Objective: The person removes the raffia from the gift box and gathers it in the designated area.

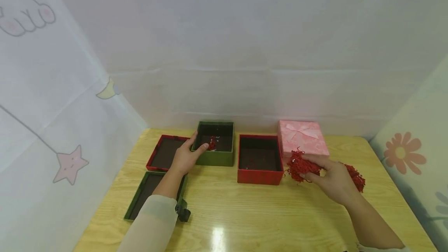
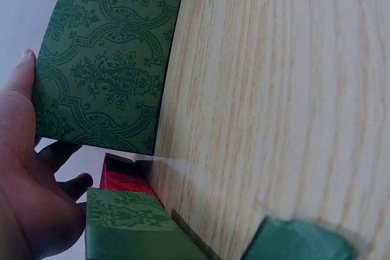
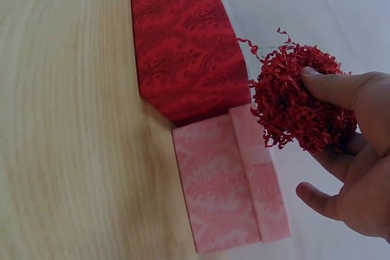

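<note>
My right hand (image 1: 334, 180) grips a clump of red crinkle paper shreds (image 3: 292, 98), held up in front of the pink box. In the head view a second red clump (image 1: 356, 177) shows beyond that hand. My left hand (image 1: 183, 158) holds the front left corner of the green box (image 1: 214, 158), thumb over the front rim and fingers by the left wall. A few red shreds (image 1: 212, 143) and white bits lie inside that box. Between the hands stands the uncovered red box (image 1: 259, 177), with a few small bits on its dark floor.
A closed pink box (image 1: 303, 139) with a bow stands at the back right. On the left lie a red lid (image 1: 169, 153) and a green lid (image 1: 140, 199), dark insides up; my left forearm partly covers the green one. A white curtain (image 1: 224, 69) hangs behind the wooden table (image 1: 245, 217).
</note>
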`<action>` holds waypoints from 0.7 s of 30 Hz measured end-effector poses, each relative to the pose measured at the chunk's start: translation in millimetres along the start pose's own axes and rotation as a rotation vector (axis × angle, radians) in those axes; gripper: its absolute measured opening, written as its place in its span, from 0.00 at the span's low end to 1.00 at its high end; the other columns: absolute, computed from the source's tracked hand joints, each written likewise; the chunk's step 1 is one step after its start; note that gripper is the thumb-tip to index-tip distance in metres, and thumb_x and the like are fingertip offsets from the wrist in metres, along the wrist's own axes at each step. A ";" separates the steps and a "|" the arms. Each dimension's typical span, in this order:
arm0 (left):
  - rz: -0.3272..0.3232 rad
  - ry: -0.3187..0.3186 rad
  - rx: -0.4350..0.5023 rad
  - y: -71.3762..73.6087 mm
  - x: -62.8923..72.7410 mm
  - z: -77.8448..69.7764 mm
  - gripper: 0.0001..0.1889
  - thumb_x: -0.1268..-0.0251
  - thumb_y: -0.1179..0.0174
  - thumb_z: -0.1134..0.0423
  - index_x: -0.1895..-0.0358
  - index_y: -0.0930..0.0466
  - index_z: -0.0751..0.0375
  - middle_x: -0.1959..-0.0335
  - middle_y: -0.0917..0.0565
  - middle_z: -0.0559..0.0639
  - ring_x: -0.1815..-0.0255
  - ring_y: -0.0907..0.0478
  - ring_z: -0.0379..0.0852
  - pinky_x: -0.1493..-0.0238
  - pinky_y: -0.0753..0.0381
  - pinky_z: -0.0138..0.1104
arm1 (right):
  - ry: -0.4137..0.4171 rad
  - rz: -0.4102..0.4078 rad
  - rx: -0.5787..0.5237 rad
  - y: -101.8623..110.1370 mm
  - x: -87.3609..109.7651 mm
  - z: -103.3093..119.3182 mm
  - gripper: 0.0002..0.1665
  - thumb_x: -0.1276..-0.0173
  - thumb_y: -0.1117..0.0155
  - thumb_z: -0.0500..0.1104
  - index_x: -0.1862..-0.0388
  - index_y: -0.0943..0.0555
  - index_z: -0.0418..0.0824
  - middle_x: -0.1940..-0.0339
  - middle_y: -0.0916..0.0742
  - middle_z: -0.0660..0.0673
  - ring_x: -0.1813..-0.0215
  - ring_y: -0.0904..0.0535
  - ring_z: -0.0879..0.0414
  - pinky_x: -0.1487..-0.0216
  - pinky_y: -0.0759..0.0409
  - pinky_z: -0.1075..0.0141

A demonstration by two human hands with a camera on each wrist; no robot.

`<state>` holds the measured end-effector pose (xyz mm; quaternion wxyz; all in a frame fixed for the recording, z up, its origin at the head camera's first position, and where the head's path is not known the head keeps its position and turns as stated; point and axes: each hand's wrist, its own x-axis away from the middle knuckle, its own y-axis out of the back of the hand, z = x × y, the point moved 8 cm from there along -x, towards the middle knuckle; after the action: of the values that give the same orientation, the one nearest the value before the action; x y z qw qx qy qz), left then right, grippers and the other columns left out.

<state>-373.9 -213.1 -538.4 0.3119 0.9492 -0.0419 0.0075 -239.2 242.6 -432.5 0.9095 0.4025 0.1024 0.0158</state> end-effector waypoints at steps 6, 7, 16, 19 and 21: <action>-0.007 0.000 0.007 0.4 0.7 0.7 0.51 0.40 0.46 0.19 0.16 0.52 0.29 0.16 0.44 0.55 0.20 0.44 0.69 0.31 0.35 0.67 | -0.065 0.006 0.016 -0.9 11.5 -19.9 0.30 0.34 0.22 0.44 0.33 0.17 0.49 0.49 0.10 0.40 0.83 0.41 0.65 0.83 0.33 0.67; -0.008 0.001 0.005 0.6 1.0 0.8 0.51 0.40 0.46 0.19 0.16 0.52 0.29 0.16 0.45 0.55 0.20 0.44 0.69 0.31 0.34 0.67 | -0.078 0.012 0.010 -1.9 12.9 -23.7 0.30 0.33 0.23 0.43 0.32 0.17 0.49 0.48 0.10 0.39 0.83 0.42 0.65 0.84 0.33 0.67; 0.004 0.013 0.033 -1.4 2.5 1.9 0.51 0.41 0.45 0.19 0.16 0.52 0.27 0.15 0.46 0.53 0.18 0.48 0.67 0.30 0.36 0.67 | -0.143 0.027 0.027 -7.5 22.7 -52.6 0.31 0.33 0.23 0.43 0.31 0.18 0.45 0.75 0.14 0.49 0.84 0.45 0.65 0.85 0.34 0.68; 0.005 0.010 0.033 -2.3 1.9 1.7 0.51 0.41 0.45 0.19 0.16 0.52 0.27 0.15 0.46 0.52 0.18 0.48 0.67 0.30 0.36 0.67 | -0.147 0.029 0.046 -8.9 26.0 -59.7 0.31 0.34 0.23 0.44 0.31 0.18 0.44 0.68 0.10 0.45 0.84 0.43 0.66 0.84 0.32 0.68; 0.001 0.010 0.033 -2.3 1.4 1.8 0.51 0.41 0.45 0.19 0.16 0.52 0.28 0.16 0.46 0.52 0.18 0.48 0.66 0.30 0.36 0.67 | -0.144 0.025 0.053 -9.5 27.4 -63.8 0.31 0.35 0.22 0.43 0.33 0.17 0.43 0.58 0.08 0.41 0.82 0.38 0.66 0.83 0.30 0.68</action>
<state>-372.3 -212.4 -541.2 0.2965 0.9541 -0.0407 0.0129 -225.5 285.8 -486.1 0.9034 0.4276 0.0322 -0.0047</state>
